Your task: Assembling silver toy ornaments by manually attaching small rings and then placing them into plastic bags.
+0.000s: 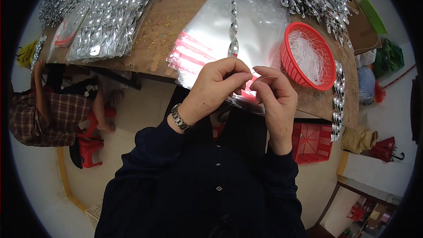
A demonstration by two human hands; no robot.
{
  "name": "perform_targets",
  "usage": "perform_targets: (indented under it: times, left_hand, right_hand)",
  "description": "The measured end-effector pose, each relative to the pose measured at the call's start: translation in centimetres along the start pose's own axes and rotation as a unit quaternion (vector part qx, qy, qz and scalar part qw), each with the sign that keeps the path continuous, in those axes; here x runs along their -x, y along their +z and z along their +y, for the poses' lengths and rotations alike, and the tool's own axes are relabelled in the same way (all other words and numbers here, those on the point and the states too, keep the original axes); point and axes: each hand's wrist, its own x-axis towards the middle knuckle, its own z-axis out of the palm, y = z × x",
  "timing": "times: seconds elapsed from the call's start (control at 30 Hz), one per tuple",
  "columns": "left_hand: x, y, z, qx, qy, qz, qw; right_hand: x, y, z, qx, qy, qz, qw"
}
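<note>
A twisted silver strip (234, 26) lies lengthwise on a stack of clear plastic bags (260, 22) with red-edged openings. The strip's near end passes behind the fingers of my left hand (216, 86). That hand is closed in a pinch, thumb against forefinger; what lies between the fingertips is hidden. Close beside it on the right, my right hand (277, 99) pinches a fine clear thread (266, 77), which curves over its fingers. The two sets of fingertips are a small gap apart, above the near edge of the bags.
A red plastic basket (288, 57) of loose clear thread (306, 57) stands right of the bags. Bagged silver spirals (110, 22) lie at left on the wooden table (154, 39). More silver strips (338, 101) hang over the right edge. Another person (48, 114) sits at far left.
</note>
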Motion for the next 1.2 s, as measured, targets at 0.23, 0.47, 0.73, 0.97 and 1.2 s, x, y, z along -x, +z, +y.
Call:
perform_targets:
  times: [0.23, 0.47, 0.73, 0.97, 1.2]
  left_hand:
    - [-0.08, 0.09, -0.27, 0.027, -0.017, 0.003, 0.999]
    - [0.06, 0.13, 0.00, 0.019, -0.020, 0.001, 1.000]
    - [0.24, 0.24, -0.01, 0.029, -0.032, 0.003, 0.999]
    - [0.29, 0.40, -0.26, 0.031, -0.032, 0.010, 0.999]
    - [0.44, 0.45, -0.03, 0.034, -0.046, 0.006, 0.998]
  right_hand:
    - [0.44, 0.42, 0.22, 0.023, 0.005, -0.023, 0.999]
    - [0.52, 0.26, 0.18, 0.064, 0.005, -0.039, 0.997]
    - [0.55, 0.22, 0.47, 0.067, 0.001, -0.034, 0.997]
    - [0.58, 0.17, 0.54, 0.071, -0.002, -0.036, 0.997]
    - [0.71, 0.18, 0.49, 0.075, 0.009, -0.046, 0.996]
